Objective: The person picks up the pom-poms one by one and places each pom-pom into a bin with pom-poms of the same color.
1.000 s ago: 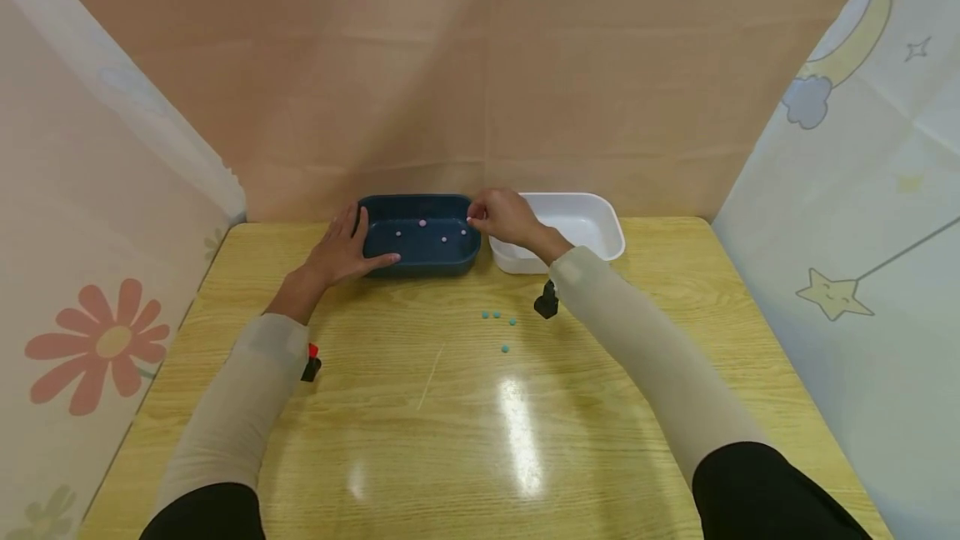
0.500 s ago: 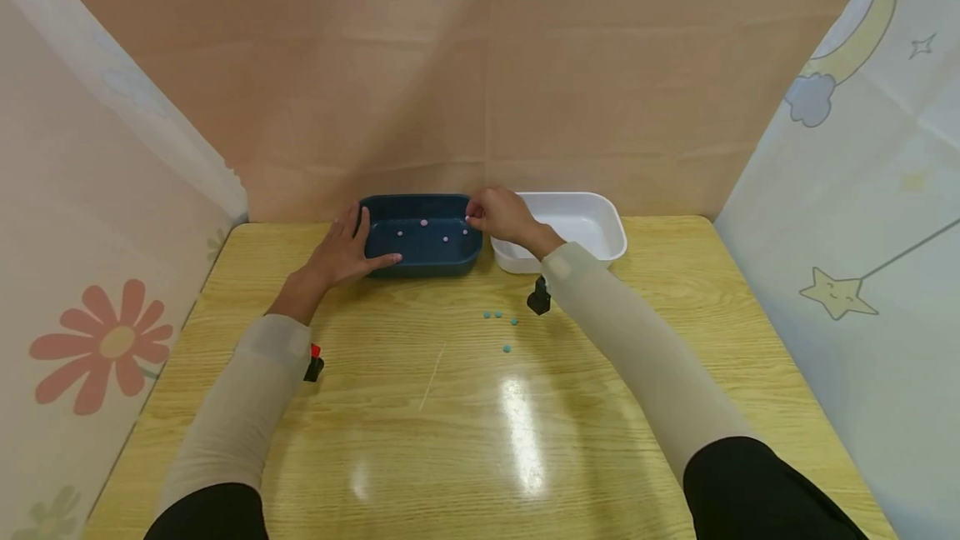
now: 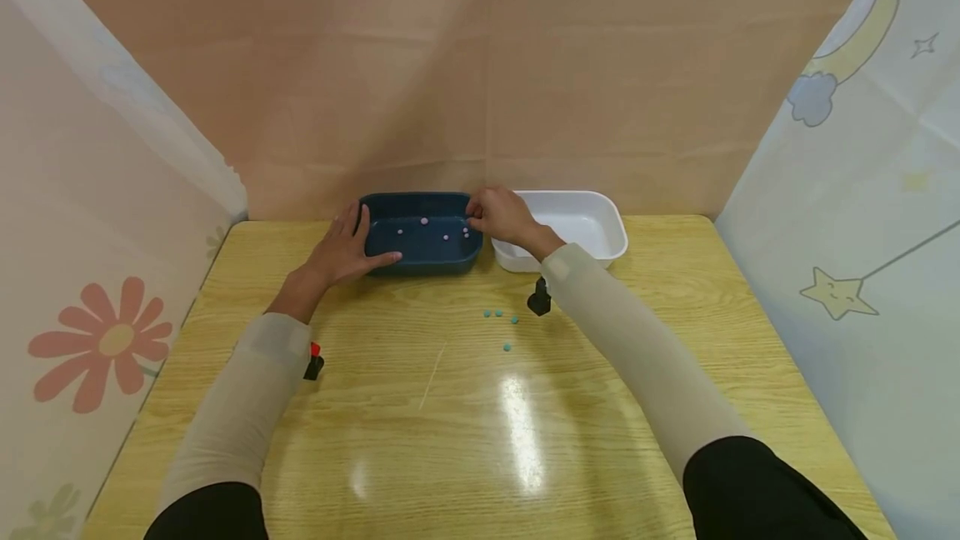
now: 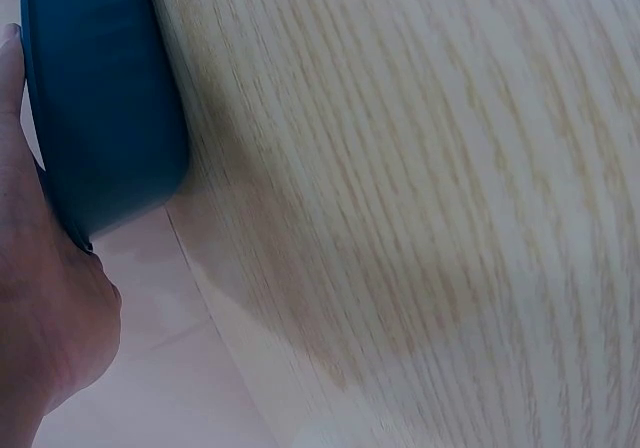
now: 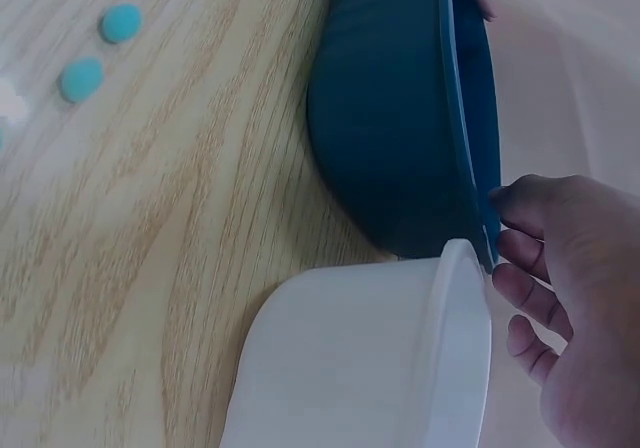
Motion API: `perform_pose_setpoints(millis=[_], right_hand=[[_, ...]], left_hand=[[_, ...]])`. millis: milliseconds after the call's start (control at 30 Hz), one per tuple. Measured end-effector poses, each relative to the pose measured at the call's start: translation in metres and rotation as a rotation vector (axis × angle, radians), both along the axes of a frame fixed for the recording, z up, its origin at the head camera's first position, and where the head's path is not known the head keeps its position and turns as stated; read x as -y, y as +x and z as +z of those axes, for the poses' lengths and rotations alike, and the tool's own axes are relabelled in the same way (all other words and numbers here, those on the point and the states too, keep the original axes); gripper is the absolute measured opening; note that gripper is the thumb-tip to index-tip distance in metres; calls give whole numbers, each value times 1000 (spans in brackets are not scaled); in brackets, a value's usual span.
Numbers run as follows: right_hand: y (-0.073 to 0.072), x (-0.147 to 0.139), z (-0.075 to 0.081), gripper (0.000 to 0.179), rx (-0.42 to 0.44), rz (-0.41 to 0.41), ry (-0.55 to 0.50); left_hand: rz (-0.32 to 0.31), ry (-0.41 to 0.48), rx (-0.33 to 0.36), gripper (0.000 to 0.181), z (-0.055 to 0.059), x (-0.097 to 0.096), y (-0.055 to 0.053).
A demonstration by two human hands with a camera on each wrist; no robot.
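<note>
A dark blue tray [image 3: 420, 267] stands at the back of the table with several small pink balls [image 3: 424, 222] on its floor. My left hand [image 3: 336, 255] rests spread over the tray's left end, thumb lying along the front rim. At the right end, my right hand [image 3: 501, 215] hovers beside the rim, fingers loosely bent and nothing seen between them. In the right wrist view, the thumb and fingers [image 5: 533, 293] are apart, right at the blue rim. A pair of pink balls lies close together below those fingertips.
A white tray [image 3: 600, 248] stands directly right of the blue one, partly behind my right hand. Several teal discs [image 3: 498, 314] lie on the wooden table [image 3: 420, 440] in front of the trays. Printed cloth walls enclose the back and sides.
The pink ball pinched in my right hand has been let go and now lies in the blue tray's right end. Both hands have stayed nearly in place.
</note>
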State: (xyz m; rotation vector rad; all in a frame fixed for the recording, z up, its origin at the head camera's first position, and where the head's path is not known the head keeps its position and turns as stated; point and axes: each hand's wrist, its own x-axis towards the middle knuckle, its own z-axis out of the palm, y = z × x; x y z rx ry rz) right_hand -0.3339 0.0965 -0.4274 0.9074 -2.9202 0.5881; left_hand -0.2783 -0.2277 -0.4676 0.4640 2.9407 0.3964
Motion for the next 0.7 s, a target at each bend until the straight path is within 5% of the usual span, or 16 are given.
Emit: perform_pose_setpoints(millis=[700], right_hand=[[24,-35,14,19,-88,39,0]], left_hand=[[19,22,-16,123,7,9,6]])
